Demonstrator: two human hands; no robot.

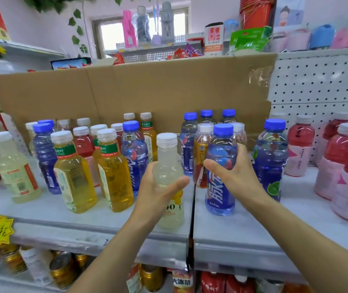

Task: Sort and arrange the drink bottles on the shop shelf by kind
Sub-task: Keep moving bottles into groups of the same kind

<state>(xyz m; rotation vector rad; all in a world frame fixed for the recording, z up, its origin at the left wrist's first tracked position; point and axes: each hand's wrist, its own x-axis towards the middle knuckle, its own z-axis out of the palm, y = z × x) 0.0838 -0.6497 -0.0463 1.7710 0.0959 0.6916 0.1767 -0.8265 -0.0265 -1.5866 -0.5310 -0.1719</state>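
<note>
- Sorting is in hand: two bottles are held at once near the front of the shelf (253, 229).
- The pale bottle (167, 166) with the white cap is held in the middle by the left hand (158, 187). The fingers are curled round it and the thumb is pressed on its front.
- The blue bottle (220, 191) is held just to the right by the right hand (236, 176), with the thumb in front and the fingers wrapped behind.
- Whether either bottle is lifted cannot be told.
- Next, the pale bottle is best carried left to the other pale bottle (14, 166). The blue one is best set by the blue group (206, 119) far behind it.
- Care is needed so the yellow bottles (73, 172) are not knocked.
</note>
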